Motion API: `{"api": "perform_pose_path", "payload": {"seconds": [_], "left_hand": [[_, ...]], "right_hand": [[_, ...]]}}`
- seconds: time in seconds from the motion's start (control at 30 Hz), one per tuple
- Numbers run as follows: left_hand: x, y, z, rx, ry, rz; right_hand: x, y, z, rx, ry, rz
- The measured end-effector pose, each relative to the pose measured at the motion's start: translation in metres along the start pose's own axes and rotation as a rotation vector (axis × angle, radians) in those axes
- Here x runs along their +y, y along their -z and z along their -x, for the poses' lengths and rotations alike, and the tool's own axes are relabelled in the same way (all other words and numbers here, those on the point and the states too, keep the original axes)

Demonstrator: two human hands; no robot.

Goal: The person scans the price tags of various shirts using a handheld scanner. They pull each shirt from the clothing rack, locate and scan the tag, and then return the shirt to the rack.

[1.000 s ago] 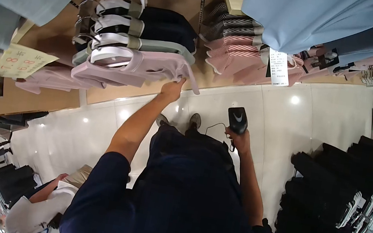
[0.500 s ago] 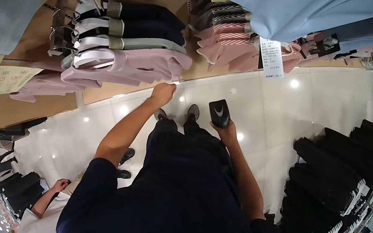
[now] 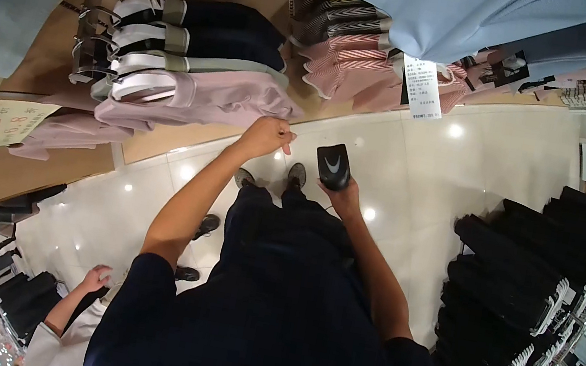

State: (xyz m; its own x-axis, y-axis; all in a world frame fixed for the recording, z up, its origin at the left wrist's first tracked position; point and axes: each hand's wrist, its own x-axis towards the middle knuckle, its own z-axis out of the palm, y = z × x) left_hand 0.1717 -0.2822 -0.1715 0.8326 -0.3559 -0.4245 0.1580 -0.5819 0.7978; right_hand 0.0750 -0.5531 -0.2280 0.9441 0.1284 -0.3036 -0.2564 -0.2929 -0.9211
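My left hand (image 3: 269, 138) is at the lower edge of a pink top (image 3: 226, 98), with its fingers loosely bent and slightly apart; nothing shows between them. The top's near end is creased just above the hand. It hangs at the front of a row of garments on white hangers (image 3: 140, 84). In my right hand (image 3: 345, 198) is a black handheld device (image 3: 333, 165) with a grey curved mark, held by its lower end above the floor. Behind the pink top hang a grey-green garment (image 3: 238, 69) and dark navy garments (image 3: 236, 34).
A light blue garment (image 3: 460, 17) with a white paper tag (image 3: 421, 88) hangs at the top. Striped pink garments (image 3: 348, 60) hang below it. Black trousers (image 3: 499, 295) line the right side. Another person's hand (image 3: 95, 279) is at lower left. Pale tiles (image 3: 419, 173) cover the floor.
My left hand has risen slightly to the right and its fingers have loosened from a fist. The pink top's end has creased. The device shifted a little left and up in view.
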Motion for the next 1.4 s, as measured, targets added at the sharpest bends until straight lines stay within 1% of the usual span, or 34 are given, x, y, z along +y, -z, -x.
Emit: {"api": "perform_pose_path", "payload": {"seconds": [0.1, 0.13, 0.2, 0.23, 0.27, 0.3, 0.33, 0.37, 0.4, 0.43, 0.47, 0.5, 0.53, 0.57, 0.6, 0.63, 0.7, 0.73, 0.8, 0.87, 0.9, 0.97, 1.0, 1.03, 1.13, 1.17, 1.27, 1.3, 1.33, 1.4], "left_hand": [[0.040, 0.028, 0.028, -0.030, -0.071, 0.391], [0.052, 0.038, 0.036, -0.041, -0.106, 0.526], [0.090, 0.065, 0.055, -0.086, -0.137, 0.555], [0.102, 0.076, 0.063, -0.099, -0.145, 0.574], [0.115, 0.088, 0.072, -0.112, -0.154, 0.594], [0.128, 0.101, 0.083, -0.142, -0.120, 0.654], [0.133, 0.110, 0.090, -0.072, -0.152, 0.614], [0.137, 0.117, 0.094, -0.002, -0.183, 0.572], [0.139, 0.124, 0.097, 0.066, -0.211, 0.529], [0.141, 0.130, 0.097, 0.205, -0.158, 0.370], [0.137, 0.133, 0.093, 0.293, -0.153, 0.337], [0.128, 0.134, 0.086, 0.383, -0.150, 0.304], [0.117, 0.128, 0.080, 0.469, -0.143, 0.273], [0.102, 0.112, 0.070, 0.573, -0.384, 0.367], [0.094, 0.101, 0.072, 0.578, -0.366, 0.354], [0.090, 0.086, 0.082, 0.583, -0.350, 0.337], [0.079, 0.047, 0.105, 0.568, -0.319, 0.339], [0.074, 0.024, 0.120, 0.547, -0.306, 0.359], [0.085, -0.011, 0.141, 0.566, -0.263, 0.159], [0.088, -0.019, 0.151, 0.458, -0.085, 0.200], [0.088, -0.019, 0.154, 0.409, 0.001, 0.222], [0.054, -0.022, 0.151, 0.374, 0.018, 0.476], [0.049, -0.018, 0.155, 0.353, 0.024, 0.605], [0.045, -0.014, 0.160, 0.330, -0.044, 0.719], [0.048, -0.006, 0.176, 0.407, -0.147, 1.364], [0.038, -0.004, 0.180, 0.405, -0.168, 1.394], [0.035, 0.001, 0.195, 0.417, -0.253, 1.547], [0.029, 0.003, 0.197, 0.390, -0.282, 1.565], [0.027, 0.005, 0.199, 0.404, -0.281, 1.574], [0.026, 0.006, 0.202, 0.435, -0.274, 1.597]], "right_hand": [[-0.018, -0.024, -0.021, -0.042, 0.102, -0.057], [-0.023, -0.029, -0.028, -0.067, 0.082, -0.066], [-0.032, -0.042, -0.041, -0.124, 0.040, -0.080], [-0.033, -0.048, -0.049, -0.120, 0.089, -0.101], [-0.024, -0.051, -0.059, -0.166, 0.080, -0.038], [-0.011, -0.052, -0.071, -0.210, 0.072, 0.026], [-0.025, -0.052, -0.073, -0.252, 0.062, 0.090], [-0.039, -0.044, -0.071, -0.280, -0.102, 0.313], [-0.035, -0.040, -0.068, -0.289, -0.076, 0.150], [-0.027, -0.035, -0.063, -0.296, -0.053, -0.013], [-0.021, -0.028, -0.060, -0.302, -0.033, -0.177], [-0.047, -0.015, -0.055, -0.405, -0.212, -0.112], [-0.068, -0.012, -0.048, -0.391, -0.201, -0.278], [-0.084, -0.011, -0.040, -0.370, -0.192, -0.446], [-0.104, -0.011, -0.033, -0.346, -0.181, -0.615], [-0.131, -0.014, -0.028, -0.297, -0.231, -0.719], [-0.172, -0.020, -0.027, -0.286, -0.244, -0.773], [-0.181, -0.024, -0.031, -0.280, -0.249, -0.806], [-0.188, -0.030, -0.039, -0.341, -0.280, -0.752], [-0.209, -0.038, -0.040, -0.399, -0.292, -0.698], [-0.203, -0.042, -0.044, -0.420, -0.254, -0.674], [-0.217, -0.041, -0.045, -0.448, -0.219, -0.671], [-0.221, -0.039, -0.046, -0.460, -0.202, -0.669], [-0.214, -0.036, -0.051, -0.499, -0.151, -0.627], [-0.224, -0.028, -0.041, -0.491, -0.042, -0.512], [-0.225, -0.023, -0.039, -0.498, -0.040, -0.404], [-0.190, -0.026, -0.032, -0.472, 0.011, -0.406], [-0.178, -0.031, -0.024, -0.527, 0.028, -0.531], [-0.170, -0.031, -0.014, -0.534, -0.177, -0.603], [-0.169, -0.042, 0.010, -0.600, -0.110, -0.707]]}}
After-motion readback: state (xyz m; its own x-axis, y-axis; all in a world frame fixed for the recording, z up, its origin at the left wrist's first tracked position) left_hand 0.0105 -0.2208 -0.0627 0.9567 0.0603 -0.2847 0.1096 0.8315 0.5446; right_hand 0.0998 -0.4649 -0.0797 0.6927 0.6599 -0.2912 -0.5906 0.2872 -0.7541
